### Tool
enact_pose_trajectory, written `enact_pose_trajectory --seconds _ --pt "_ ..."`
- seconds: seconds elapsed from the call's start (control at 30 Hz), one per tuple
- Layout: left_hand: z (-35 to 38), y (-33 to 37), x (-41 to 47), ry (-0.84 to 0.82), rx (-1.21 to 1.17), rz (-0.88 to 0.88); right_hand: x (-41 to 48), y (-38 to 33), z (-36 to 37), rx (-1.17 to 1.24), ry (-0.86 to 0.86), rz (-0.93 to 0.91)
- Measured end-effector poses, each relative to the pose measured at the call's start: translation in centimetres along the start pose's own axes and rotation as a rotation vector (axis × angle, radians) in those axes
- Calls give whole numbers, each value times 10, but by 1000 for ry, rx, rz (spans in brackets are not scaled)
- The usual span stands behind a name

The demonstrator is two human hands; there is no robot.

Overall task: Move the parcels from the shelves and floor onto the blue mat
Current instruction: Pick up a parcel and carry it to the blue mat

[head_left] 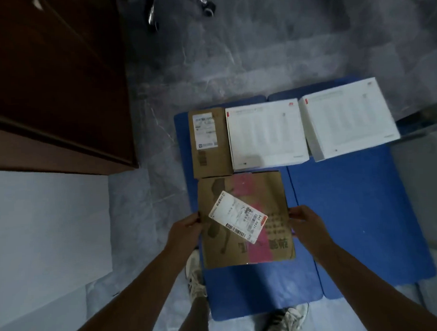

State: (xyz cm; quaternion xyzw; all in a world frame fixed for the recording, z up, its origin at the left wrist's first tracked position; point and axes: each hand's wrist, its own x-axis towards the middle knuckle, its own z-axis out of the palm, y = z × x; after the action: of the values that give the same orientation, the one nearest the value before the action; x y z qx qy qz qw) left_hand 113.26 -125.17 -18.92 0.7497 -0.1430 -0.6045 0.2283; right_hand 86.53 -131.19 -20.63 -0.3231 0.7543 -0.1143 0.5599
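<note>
Brown parcel held level over blue mat, just nearside of the brown-and-white parcel row. Left hand and right hand clamp opposite side edges; long axis points toward the row.

Brown cardboard parcel, center frame: flat, pink tape stripe, white shipping label skewed on top, over the blue mat. Upper part of mat holds a row: narrow brown parcel with label, then two white boxes, side by side.
</note>
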Motion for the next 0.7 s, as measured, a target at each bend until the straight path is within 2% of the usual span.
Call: enact_pose_trajectory --seconds 0.23,0.5,0.7 --pt "30 -87 121 1 52 -72 106 78 61 -232 -44 24" --pt "41 -101 165 25 -25 68 135 96 79 123 39 -1" --pt "45 -92 145 83 63 -14 124 88 73 42 -31 -8"
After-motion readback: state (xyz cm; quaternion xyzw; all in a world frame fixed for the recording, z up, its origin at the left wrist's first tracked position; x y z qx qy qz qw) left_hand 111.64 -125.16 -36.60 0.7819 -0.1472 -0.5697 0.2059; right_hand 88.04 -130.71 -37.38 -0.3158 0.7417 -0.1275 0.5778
